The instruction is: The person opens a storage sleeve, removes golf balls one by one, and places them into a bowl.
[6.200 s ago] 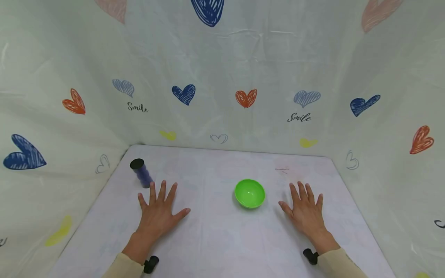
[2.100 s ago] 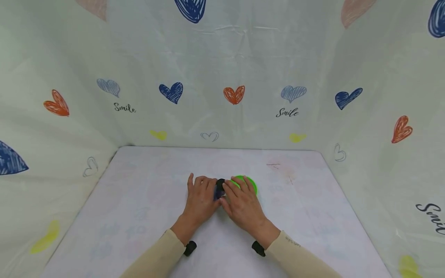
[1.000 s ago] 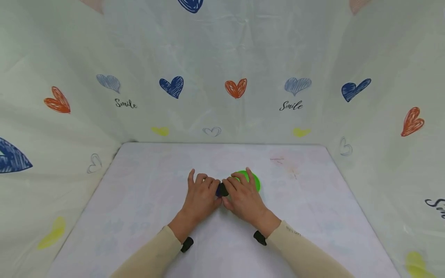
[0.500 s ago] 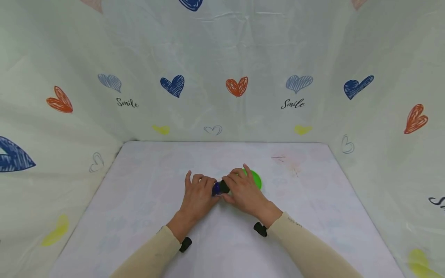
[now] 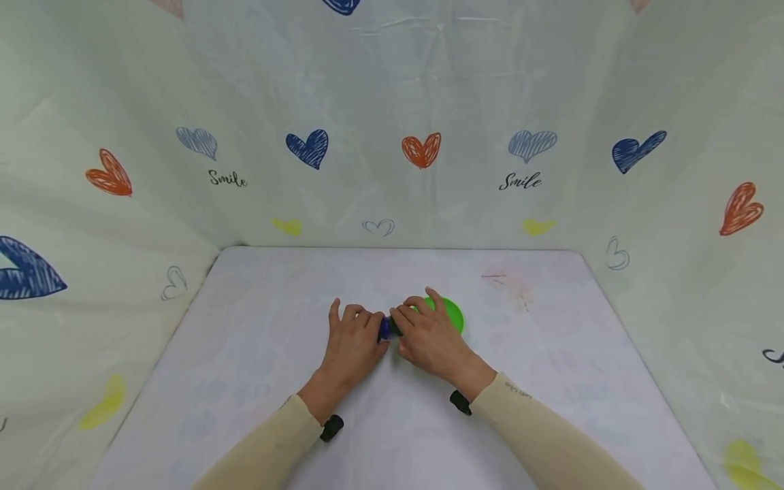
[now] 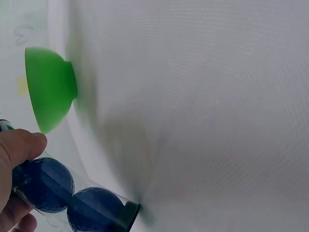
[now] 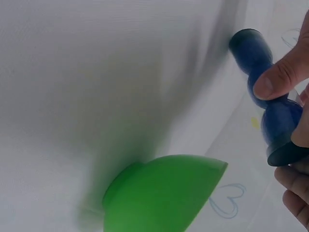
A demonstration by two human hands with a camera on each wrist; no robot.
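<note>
A clear tube [image 6: 94,208] of dark blue balls with dark end caps is tilted between my two hands. My left hand [image 5: 352,347] grips the tube's body, thumb against its side. The fingers of my right hand [image 5: 437,344] curl over the black cap [image 5: 395,327] at the raised end and cover most of it. In the right wrist view that cap [image 7: 285,153] faces down and right. Behind my right hand a bright green bowl [image 5: 454,314] is partly hidden; it stands upright on the table.
The white table [image 5: 257,306] has faint reddish marks toward its far right. A pale curtain [image 5: 367,88] printed with hearts encloses its back and sides. Both wrists carry small black cameras.
Earlier the tube stood at the far left and both hands were spread flat. Since then both hands took hold of it by the bowl. Lately the right fingers shifted over the cap.
</note>
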